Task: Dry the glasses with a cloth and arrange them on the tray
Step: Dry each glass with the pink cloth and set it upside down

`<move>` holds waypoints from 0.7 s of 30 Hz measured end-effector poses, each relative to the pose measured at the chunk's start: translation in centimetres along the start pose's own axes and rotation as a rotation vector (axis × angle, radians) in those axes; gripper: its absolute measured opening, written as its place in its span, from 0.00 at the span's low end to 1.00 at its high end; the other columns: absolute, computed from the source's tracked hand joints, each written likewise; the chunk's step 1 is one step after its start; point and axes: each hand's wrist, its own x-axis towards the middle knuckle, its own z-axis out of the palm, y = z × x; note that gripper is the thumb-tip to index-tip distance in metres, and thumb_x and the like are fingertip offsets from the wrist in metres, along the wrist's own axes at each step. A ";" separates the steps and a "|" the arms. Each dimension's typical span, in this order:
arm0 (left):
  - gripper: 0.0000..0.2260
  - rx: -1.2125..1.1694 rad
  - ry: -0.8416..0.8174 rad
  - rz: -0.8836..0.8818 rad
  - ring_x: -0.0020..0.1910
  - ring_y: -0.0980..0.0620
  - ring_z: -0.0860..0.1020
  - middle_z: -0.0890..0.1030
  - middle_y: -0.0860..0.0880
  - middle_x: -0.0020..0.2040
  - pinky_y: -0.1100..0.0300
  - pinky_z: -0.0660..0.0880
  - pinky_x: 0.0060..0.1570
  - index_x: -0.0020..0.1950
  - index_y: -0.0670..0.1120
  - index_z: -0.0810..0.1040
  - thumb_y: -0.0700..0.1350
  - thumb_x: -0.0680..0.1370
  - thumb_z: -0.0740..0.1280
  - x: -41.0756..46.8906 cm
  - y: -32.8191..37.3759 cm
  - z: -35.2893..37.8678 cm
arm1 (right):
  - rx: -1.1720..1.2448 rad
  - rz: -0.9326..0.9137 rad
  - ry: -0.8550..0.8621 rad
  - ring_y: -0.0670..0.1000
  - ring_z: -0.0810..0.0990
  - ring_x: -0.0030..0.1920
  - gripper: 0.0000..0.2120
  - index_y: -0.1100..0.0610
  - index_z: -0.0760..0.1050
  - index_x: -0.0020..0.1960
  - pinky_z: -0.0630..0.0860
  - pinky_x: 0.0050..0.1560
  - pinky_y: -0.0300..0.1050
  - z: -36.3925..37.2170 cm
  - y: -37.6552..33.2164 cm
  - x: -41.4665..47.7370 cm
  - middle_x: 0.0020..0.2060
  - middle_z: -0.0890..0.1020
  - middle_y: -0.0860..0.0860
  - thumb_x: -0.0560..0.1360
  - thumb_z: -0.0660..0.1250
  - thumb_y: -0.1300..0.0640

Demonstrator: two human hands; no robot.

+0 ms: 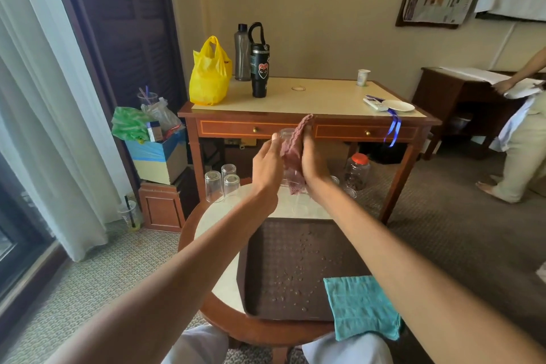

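Centre frame: your left hand (267,165) grips a glass tumbler (286,139), fingers curled round its left side. The tumbler is held in the air, base pointing away from you, above the far edge of the round table (212,216).

Your right hand (313,161) clasps a pink cloth (295,148) and presses it against the tumbler's right side. The cloth wraps part of the glass, and one end hangs below your hands.

Lower centre: the brown tray (260,245) lies on the round table between your forearms. Water droplets (292,275) are scattered across its surface. A teal cloth (360,304) covers the tray's near right corner and overhangs the edge.

Left of your left wrist, three upturned glasses (232,186) stand clustered at the table's far left edge, off the tray. Further glass rims (335,180) show just right of your right wrist; they are partly hidden, so you cannot count them.

Upper centre: a wooden desk (310,97) carries a yellow plastic bag (209,74). A red-lidded jar (357,171) stands on the carpet beneath the desk.
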 end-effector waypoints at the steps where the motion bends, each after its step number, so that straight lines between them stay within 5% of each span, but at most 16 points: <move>1: 0.16 0.039 0.007 0.020 0.55 0.56 0.83 0.86 0.51 0.56 0.67 0.75 0.47 0.60 0.53 0.82 0.60 0.84 0.62 0.0 0.2 0.1 | 0.064 0.052 0.024 0.51 0.84 0.47 0.29 0.51 0.80 0.53 0.80 0.57 0.51 -0.1 -0.3 0.3 0.45 0.84 0.53 0.83 0.45 0.36; 4: 0.15 0.082 0.024 0.070 0.48 0.60 0.84 0.87 0.53 0.49 0.68 0.76 0.43 0.59 0.52 0.85 0.60 0.80 0.68 0.6 0.1 0.2 | 0.148 0.151 0.051 0.55 0.84 0.52 0.32 0.52 0.82 0.48 0.80 0.59 0.54 0.0 0.1 0.7 0.45 0.86 0.56 0.82 0.45 0.34; 8: 0.14 0.008 0.071 -0.035 0.47 0.55 0.85 0.87 0.52 0.44 0.61 0.77 0.42 0.51 0.50 0.86 0.58 0.80 0.69 0.9 0.5 -0.3 | -0.036 0.114 -0.007 0.43 0.82 0.36 0.32 0.55 0.78 0.43 0.76 0.37 0.34 -0.2 1.9 -0.8 0.32 0.82 0.47 0.85 0.42 0.39; 10: 0.15 -0.022 0.103 -0.074 0.54 0.48 0.85 0.87 0.47 0.51 0.56 0.80 0.49 0.55 0.48 0.84 0.59 0.80 0.70 1.2 0.2 -0.7 | -0.092 0.074 -0.057 0.40 0.81 0.35 0.32 0.61 0.78 0.53 0.74 0.32 0.28 -0.2 2.6 -1.5 0.38 0.82 0.50 0.85 0.41 0.42; 12: 0.15 -0.041 0.131 -0.080 0.58 0.45 0.83 0.85 0.43 0.56 0.50 0.81 0.57 0.58 0.48 0.80 0.59 0.80 0.70 1.3 -0.3 -0.9 | -0.180 0.001 -0.074 0.40 0.81 0.42 0.26 0.57 0.72 0.67 0.73 0.34 0.26 0.0 3.2 -1.7 0.51 0.82 0.51 0.86 0.44 0.43; 15: 0.09 -0.059 0.127 -0.131 0.54 0.48 0.83 0.84 0.47 0.53 0.50 0.80 0.56 0.52 0.52 0.78 0.57 0.84 0.64 0.9 -0.7 -0.9 | -0.257 -0.072 -0.010 0.50 0.80 0.55 0.21 0.55 0.65 0.72 0.76 0.43 0.31 0.1 3.5 -1.8 0.58 0.78 0.51 0.85 0.54 0.44; 18: 0.12 -0.073 0.119 -0.174 0.56 0.47 0.82 0.82 0.45 0.59 0.47 0.80 0.57 0.54 0.52 0.78 0.57 0.86 0.59 0.6 -0.9 -0.3 | -0.261 -0.104 0.052 0.47 0.81 0.49 0.19 0.55 0.68 0.70 0.76 0.41 0.28 -0.2 2.3 -1.2 0.55 0.80 0.50 0.84 0.56 0.45; 21: 0.13 -0.082 0.081 -0.186 0.57 0.46 0.83 0.82 0.47 0.60 0.45 0.79 0.60 0.57 0.54 0.76 0.62 0.84 0.60 0.1 -0.8 0.3 | -0.159 0.007 -0.007 0.53 0.85 0.45 0.26 0.49 0.77 0.58 0.82 0.48 0.46 -0.8 1.4 0.1 0.50 0.85 0.52 0.82 0.49 0.33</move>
